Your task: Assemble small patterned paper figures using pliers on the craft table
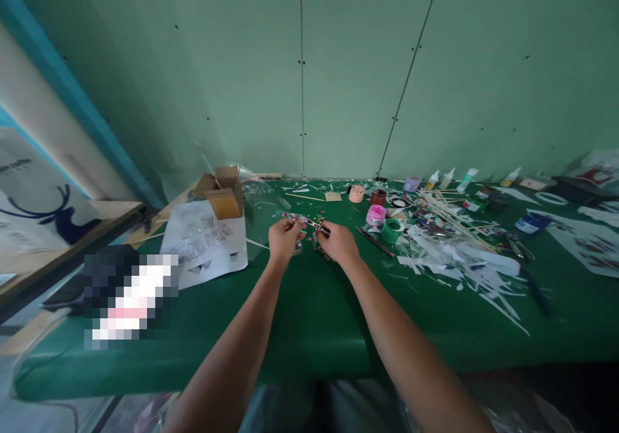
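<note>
Head view: your left grip [285,238] pinches a colorful piece [291,216], right grip [339,243] a metallic tool [316,226]; blurred lettering [15,164] sits left.

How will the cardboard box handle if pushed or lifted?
Probably light for its size: the cardboard box looks like thin board. Its raised flaps would likely bend if grabbed. Pushed, it may drag or ruck the printed sheets right by its base.

Small multicoloured piece [293,217] at left hand [285,238]: partly covered by fingers, form not resolved. Dark-handled tool [319,227]: grip covered by right hand [338,243]. Region at table's [203,330] left side: pixelated, contents unreadable. Both forearms: cut off by lower edge.
</note>
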The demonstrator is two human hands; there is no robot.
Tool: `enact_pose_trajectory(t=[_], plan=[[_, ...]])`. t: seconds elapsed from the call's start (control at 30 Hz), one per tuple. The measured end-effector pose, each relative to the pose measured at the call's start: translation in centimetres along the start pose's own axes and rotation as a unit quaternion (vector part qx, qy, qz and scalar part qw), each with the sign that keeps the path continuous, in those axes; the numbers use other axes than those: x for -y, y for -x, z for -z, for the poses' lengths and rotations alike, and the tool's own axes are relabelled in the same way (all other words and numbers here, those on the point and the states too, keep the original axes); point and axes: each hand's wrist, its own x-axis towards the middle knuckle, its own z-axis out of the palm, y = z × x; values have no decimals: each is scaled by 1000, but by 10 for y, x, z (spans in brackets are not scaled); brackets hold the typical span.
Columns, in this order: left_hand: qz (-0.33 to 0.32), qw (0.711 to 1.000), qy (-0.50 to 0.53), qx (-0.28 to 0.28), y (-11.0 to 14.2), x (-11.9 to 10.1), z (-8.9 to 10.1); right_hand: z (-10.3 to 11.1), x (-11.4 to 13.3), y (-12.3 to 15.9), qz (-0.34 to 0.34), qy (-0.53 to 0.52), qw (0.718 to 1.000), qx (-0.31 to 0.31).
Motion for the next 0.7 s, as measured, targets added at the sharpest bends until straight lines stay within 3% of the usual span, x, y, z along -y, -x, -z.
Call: enact_pose_trajectory(t=[0.33,0.7], plan=[[14,1000,18,9,1,0,0,0,0,0,18,0,1000,1],[24,997,53,47,6,-6,0,-4,1,-6,-27,-150,987,47]])
